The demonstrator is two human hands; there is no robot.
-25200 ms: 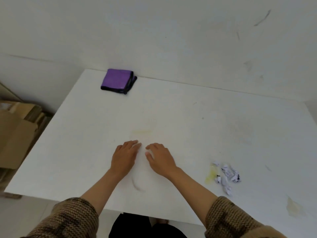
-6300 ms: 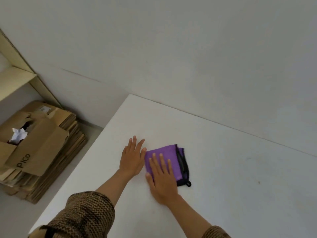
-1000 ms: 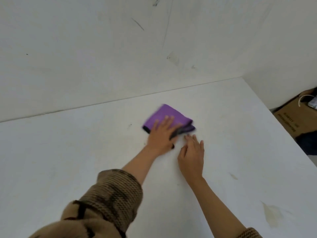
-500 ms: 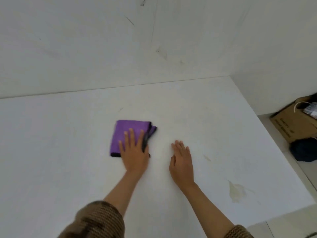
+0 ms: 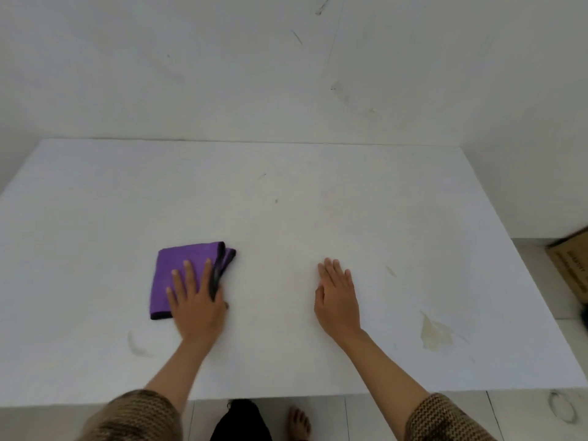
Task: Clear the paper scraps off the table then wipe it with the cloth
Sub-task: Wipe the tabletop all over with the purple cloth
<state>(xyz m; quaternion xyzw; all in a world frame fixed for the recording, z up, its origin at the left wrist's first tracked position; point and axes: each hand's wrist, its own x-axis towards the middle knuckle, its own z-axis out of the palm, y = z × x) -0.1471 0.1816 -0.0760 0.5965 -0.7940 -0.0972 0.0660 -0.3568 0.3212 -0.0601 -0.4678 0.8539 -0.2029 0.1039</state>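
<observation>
With fingers flat, the left hand [image 5: 195, 300] presses the purple cloth [image 5: 178, 265], swept leftward from the right hand [image 5: 337, 297] lying flat on the table [image 5: 318, 202]; scraps gone, wiping underway.

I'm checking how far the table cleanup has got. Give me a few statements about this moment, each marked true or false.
1. The left hand presses flat on the folded purple cloth. True.
2. The right hand holds a paper scrap. False: it lies flat on the white table, holding nothing.
3. Paper scraps lie beside the cloth. False: none show on the table.
4. A yellowish stain marks the table to the right of the right hand. True.
</observation>
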